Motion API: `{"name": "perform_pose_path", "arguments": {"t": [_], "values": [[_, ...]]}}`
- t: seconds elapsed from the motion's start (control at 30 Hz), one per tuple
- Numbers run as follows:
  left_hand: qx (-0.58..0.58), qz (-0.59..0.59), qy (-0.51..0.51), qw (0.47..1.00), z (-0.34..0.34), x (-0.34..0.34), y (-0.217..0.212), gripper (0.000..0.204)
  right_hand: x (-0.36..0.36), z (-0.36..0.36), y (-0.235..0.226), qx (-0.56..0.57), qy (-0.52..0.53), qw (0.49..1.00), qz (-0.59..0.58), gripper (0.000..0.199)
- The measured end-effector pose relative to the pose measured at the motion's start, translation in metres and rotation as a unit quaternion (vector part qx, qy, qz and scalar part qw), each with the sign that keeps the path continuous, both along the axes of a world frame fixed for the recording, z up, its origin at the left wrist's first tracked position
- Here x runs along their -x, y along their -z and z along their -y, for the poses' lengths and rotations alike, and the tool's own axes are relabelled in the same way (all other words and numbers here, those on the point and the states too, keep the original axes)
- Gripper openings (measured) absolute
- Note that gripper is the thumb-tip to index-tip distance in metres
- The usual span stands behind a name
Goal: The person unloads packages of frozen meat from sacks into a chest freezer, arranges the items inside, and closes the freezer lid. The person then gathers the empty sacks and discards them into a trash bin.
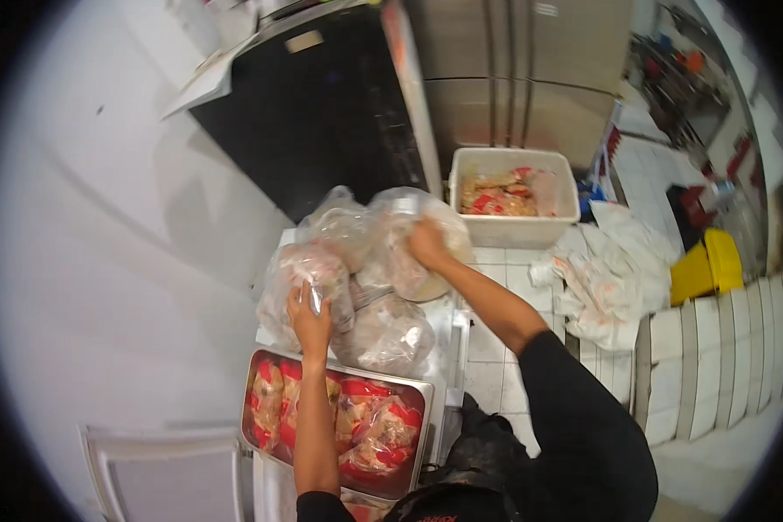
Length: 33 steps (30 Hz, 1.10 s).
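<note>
Several clear plastic bags with pale, pinkish contents are heaped on a white surface in front of me; what they hold is blurred. My left hand (311,318) grips the near side of the left plastic bag (297,277), its fingers bent into the film. Farther right, my right hand (427,245) is closed on the upper part of the right plastic bag (406,280), its fingertips partly hidden. A rear plastic bag (344,228) and a near plastic bag (390,335) lie between them. Below my left forearm is a metal tray (428,393) of red-and-clear packs of what looks like meat.
A white bin (513,231) with similar red packs stands on the tiled floor beyond the bags. Behind are a dark-fronted cabinet (322,113) and a steel fridge (574,52). White cloth or plastic sheeting (605,287) and a yellow container (709,265) are at right.
</note>
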<state>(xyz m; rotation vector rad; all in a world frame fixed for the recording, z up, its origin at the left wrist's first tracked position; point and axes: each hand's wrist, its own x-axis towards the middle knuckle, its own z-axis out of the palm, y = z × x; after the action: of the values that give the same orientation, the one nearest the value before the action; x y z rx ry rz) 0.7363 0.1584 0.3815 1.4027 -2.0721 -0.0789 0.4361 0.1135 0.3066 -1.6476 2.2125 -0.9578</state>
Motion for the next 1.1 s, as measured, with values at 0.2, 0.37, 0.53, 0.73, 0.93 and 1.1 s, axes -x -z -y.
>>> {"name": "perform_pose_path", "arguments": {"t": [0.2,0.37,0.53,0.73,0.93,1.1], "values": [[-0.031,0.007,-0.026,0.999,-0.002,0.057,0.015,0.063,0.007,0.055,-0.008,0.029,-0.046,0.991,-0.126,0.036],[-0.105,-0.01,0.048,0.993,-0.045,0.008,0.009,0.06,-0.009,0.036,0.009,0.002,-0.076,0.995,-0.063,0.045],[-0.095,-0.12,0.037,0.987,-0.132,0.015,-0.041,0.055,-0.019,0.0,0.003,0.013,-0.011,1.0,-0.018,0.052],[-0.08,-0.123,0.096,0.985,-0.201,0.053,-0.056,0.048,-0.006,-0.037,0.002,-0.016,0.021,1.0,0.001,0.064],[-0.093,-0.166,0.119,0.974,-0.277,0.053,-0.044,0.035,-0.007,-0.118,0.032,0.246,0.021,0.967,-0.062,0.063],[-0.252,-0.166,0.023,0.953,-0.401,-0.028,0.001,0.013,-0.069,-0.297,0.113,-0.097,-0.228,0.96,0.131,0.056]]}}
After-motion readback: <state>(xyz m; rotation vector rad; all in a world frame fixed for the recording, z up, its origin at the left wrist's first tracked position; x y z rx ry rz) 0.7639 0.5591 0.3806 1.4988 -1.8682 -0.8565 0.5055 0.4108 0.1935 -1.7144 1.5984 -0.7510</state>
